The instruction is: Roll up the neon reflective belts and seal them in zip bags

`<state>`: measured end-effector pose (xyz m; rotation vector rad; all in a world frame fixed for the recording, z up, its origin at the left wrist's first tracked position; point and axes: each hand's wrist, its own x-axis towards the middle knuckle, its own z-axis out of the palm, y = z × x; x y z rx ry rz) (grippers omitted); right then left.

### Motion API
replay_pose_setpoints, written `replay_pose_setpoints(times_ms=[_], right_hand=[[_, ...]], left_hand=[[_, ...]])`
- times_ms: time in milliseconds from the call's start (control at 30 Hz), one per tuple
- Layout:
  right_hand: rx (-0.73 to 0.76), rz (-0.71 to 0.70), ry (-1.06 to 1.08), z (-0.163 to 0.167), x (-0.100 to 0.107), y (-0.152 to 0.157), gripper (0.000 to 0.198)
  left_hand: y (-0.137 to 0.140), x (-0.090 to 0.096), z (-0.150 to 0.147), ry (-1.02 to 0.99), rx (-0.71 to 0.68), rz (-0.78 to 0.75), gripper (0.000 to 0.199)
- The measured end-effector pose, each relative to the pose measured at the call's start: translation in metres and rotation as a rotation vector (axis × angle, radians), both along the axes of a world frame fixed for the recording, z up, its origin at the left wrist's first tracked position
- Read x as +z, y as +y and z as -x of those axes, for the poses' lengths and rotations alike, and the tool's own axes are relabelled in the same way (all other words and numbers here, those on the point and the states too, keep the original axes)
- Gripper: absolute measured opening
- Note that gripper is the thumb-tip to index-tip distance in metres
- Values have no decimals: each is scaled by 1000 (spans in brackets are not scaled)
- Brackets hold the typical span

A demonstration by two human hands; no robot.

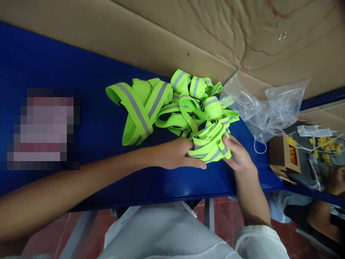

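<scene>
A bundle of neon-yellow reflective straps (pixel 211 142) with grey stripes is held between my two hands near the front of the blue table. My left hand (pixel 179 153) grips it from the left, thumb along its lower edge and fingers partly hidden behind it. On the right side, my right hand (pixel 238 151) is closed round the bundle, thumb on top. Just beyond lies a loose heap of similar reflective straps (pixel 137 108), some coiled and some looped across each other. Several rolled straps (pixel 180 82) lie at the back of the heap.
Clear plastic bags (pixel 269 108) lie right of the straps. A cardboard box (pixel 284 154) stands by the table's right end, near small yellow parts (pixel 323 147) and white cables. Cardboard (pixel 151 36) lines the back. Another person's hand (pixel 336 180) shows at far right.
</scene>
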<state>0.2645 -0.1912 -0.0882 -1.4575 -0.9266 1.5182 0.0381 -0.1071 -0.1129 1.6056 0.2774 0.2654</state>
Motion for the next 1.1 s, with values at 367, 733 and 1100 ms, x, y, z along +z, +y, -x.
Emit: replay_pose_setpoints(times_ms=[367, 733, 1100], right_hand=[[-87, -152, -126, 1, -2, -6, 78], [-145, -411, -498, 11, -23, -4, 75], [-133, -521, -544, 23, -12, -6, 71]], left_hand=[[3, -10, -4, -21, 337, 183, 62], [-10, -1, -10, -193, 596, 631, 43], [-30, 15, -6, -237, 558, 347, 45]])
